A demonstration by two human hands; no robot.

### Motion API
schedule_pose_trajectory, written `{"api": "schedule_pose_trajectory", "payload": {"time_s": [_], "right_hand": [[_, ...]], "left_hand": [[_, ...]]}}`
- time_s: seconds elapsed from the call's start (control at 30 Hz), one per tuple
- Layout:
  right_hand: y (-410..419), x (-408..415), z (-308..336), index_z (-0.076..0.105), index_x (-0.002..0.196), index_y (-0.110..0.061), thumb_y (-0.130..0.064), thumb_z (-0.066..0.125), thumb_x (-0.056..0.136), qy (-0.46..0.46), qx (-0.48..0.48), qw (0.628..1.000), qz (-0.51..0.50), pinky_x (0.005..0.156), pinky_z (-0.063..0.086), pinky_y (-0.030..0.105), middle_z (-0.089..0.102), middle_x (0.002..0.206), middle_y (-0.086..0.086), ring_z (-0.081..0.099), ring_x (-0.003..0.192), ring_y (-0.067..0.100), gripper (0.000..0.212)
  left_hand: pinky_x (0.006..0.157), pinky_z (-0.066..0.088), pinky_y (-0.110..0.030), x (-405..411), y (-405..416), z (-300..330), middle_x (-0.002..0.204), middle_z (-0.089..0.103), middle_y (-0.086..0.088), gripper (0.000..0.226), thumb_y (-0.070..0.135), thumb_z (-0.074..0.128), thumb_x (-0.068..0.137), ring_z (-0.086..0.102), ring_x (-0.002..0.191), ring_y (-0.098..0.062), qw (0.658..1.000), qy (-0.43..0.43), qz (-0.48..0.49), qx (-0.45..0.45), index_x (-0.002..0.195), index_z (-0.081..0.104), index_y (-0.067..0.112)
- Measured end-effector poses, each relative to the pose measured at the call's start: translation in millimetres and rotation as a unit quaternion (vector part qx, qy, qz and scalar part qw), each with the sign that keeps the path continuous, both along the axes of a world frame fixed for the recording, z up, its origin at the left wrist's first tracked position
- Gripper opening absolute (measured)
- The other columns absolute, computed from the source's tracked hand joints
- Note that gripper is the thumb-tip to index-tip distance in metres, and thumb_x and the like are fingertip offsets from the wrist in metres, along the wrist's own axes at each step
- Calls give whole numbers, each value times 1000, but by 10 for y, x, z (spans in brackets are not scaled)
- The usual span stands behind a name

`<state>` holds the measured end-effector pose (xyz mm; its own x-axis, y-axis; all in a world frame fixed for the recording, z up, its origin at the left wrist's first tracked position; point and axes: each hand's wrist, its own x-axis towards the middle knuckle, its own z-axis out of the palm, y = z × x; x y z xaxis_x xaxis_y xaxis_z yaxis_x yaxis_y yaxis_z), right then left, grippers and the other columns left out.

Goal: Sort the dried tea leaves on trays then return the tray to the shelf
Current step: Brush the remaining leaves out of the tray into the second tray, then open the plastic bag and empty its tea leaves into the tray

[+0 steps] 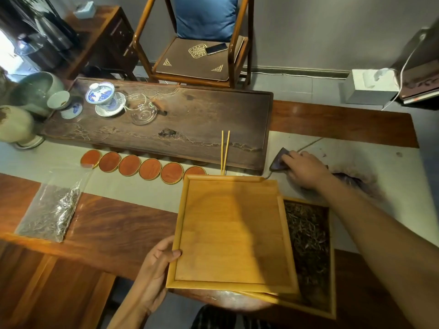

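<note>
An empty light wooden tray (232, 231) lies on top of a second tray (331, 276) and covers its left part. Dried tea leaves (306, 243) fill the uncovered right part of the lower tray. My left hand (154, 274) grips the empty tray's near left edge, thumb over the rim. My right hand (305, 168) reaches beyond the trays and holds a dark purple cloth (276, 162) against the pale table runner. A clear plastic bag of dried tea leaves (52, 210) rests on the table at the left.
A dark carved tea board (202, 129) holds a blue-and-white lidded cup (101, 95) and a glass pitcher (142, 110). Two thin sticks (224, 153) lean over its near edge. Several round red coasters (129, 165) line the runner. A chair (202, 51) with a phone stands behind.
</note>
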<state>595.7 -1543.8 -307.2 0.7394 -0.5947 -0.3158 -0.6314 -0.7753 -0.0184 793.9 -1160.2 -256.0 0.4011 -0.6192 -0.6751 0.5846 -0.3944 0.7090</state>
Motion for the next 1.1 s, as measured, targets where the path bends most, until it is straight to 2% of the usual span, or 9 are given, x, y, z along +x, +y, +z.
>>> {"api": "schedule_pose_trajectory", "payload": {"time_s": [0.17, 0.3, 0.4, 0.5, 0.63, 0.77, 0.83, 1.0, 1.1], "right_hand": [[163, -135, 65, 53, 120, -17, -31, 46, 92, -164, 26, 978, -123, 103, 32, 48, 61, 120, 10, 45, 117, 34, 32], [756, -280, 420, 59, 113, -20, -26, 39, 100, -395, 174, 846, -313, 90, 46, 35, 63, 109, -2, 58, 102, 15, 25], [1373, -345, 664, 59, 112, -31, -39, 34, 99, -413, 292, 766, -397, 79, 49, 27, 63, 106, -13, 59, 94, 1, 29], [1912, -294, 819, 62, 109, -38, -43, 34, 99, -422, 313, 720, -452, 86, 46, 28, 63, 108, -17, 57, 100, 0, 30], [2423, 1, 944, 66, 103, -31, -21, 41, 99, -452, 319, 686, -472, 87, 43, 29, 65, 110, -11, 57, 104, 5, 27], [2868, 588, 1090, 64, 87, -24, 4, 46, 94, -496, 282, 673, -470, 72, 40, 10, 58, 95, 1, 55, 89, 3, 34], [3086, 834, 1106, 64, 91, -18, 12, 44, 91, -494, 267, 702, -439, 72, 37, 2, 55, 94, 6, 54, 86, -7, 36], [3500, 1233, 880, 60, 104, -25, 3, 46, 94, -434, 235, 768, -408, 76, 33, -1, 58, 100, -8, 52, 98, 1, 33], [3630, 1374, 683, 60, 113, -22, -3, 48, 94, -395, 228, 789, -411, 78, 37, 3, 59, 106, -12, 53, 100, -7, 30]], "left_hand": [[65, 60, -34, 8, -110, 0, 112, 71, -22, 49, 11, 71, 69, 72, 91, -31, 1000, 13, -10, -23, 117, 66, 5], [67, 60, -34, 69, -160, -10, 113, 70, -22, 41, 11, 65, 76, 72, 93, -31, 999, 19, -15, -44, 116, 67, 5], [65, 61, -33, 183, -185, 9, 111, 72, -20, 40, 7, 57, 78, 73, 91, -29, 998, 28, -26, -47, 117, 66, 5], [62, 60, -32, 366, -195, 74, 102, 74, -19, 41, 6, 56, 76, 74, 83, -27, 997, 7, -50, -61, 116, 66, 3], [61, 60, -32, 772, -112, 167, 98, 75, -18, 44, 3, 68, 71, 73, 80, -27, 993, 18, -77, -90, 115, 64, 1], [63, 60, -34, 1319, 83, 258, 102, 74, -20, 44, 7, 66, 66, 74, 84, -30, 988, 46, -94, -117, 110, 69, 3], [66, 60, -32, 1595, 233, 278, 105, 73, -21, 39, 5, 71, 68, 73, 87, -30, 985, 55, -99, -127, 107, 73, 7], [68, 58, -28, 2074, 605, 178, 110, 72, -20, 42, 8, 67, 78, 72, 90, -29, 985, 45, -126, -107, 120, 66, 6], [53, 48, -17, 2234, 770, 13, 94, 75, -4, 33, 7, 61, 89, 62, 66, -14, 979, -57, -187, -53, 121, 67, 14]]}}
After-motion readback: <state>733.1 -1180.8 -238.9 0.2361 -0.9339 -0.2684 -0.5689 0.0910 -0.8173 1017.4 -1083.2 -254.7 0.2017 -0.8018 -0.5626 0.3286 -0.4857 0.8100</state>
